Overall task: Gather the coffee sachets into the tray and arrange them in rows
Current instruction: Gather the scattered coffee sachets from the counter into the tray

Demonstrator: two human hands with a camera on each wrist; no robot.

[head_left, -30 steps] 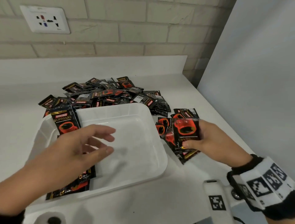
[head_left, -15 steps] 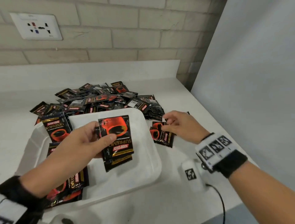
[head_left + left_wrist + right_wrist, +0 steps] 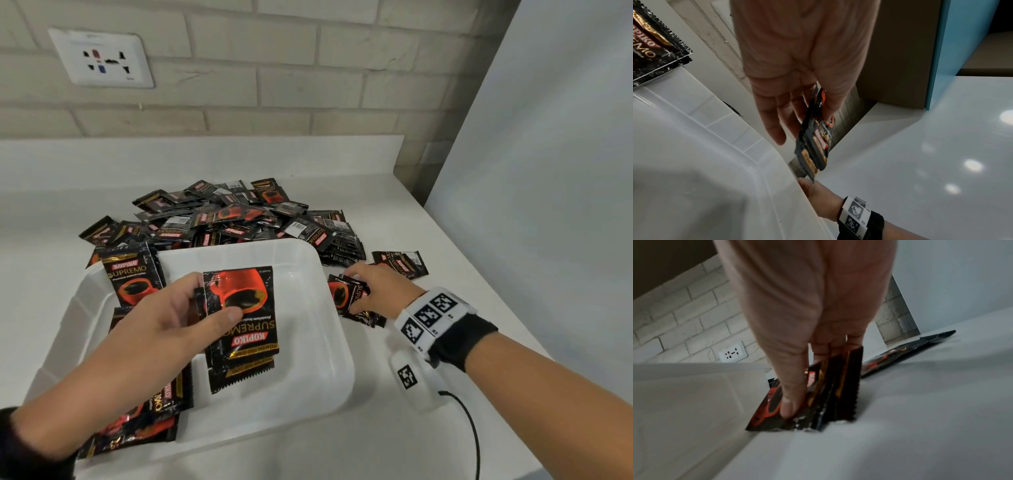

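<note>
A white tray (image 3: 322,373) sits on the counter in front of me. My left hand (image 3: 191,318) pinches two stacked black-and-red coffee sachets (image 3: 243,325) above the tray's middle; the left wrist view shows these held sachets (image 3: 813,146) edge-on. More sachets (image 3: 132,274) lie along the tray's left side. My right hand (image 3: 370,291) grips a small bunch of sachets (image 3: 346,298) on the counter just right of the tray; in the right wrist view my thumb (image 3: 789,404) presses on that bunch (image 3: 822,395).
A big loose pile of sachets (image 3: 233,219) lies behind the tray. One single sachet (image 3: 400,263) lies right of the pile. A brick wall with a socket (image 3: 102,58) stands behind, a pale panel (image 3: 548,171) on the right. A white tagged device (image 3: 414,380) with a cable lies near the front edge.
A second ago my left hand was empty over the tray and my right hand held sachets. Now the left holds those sachets and the right has gone to another bunch on the counter.
</note>
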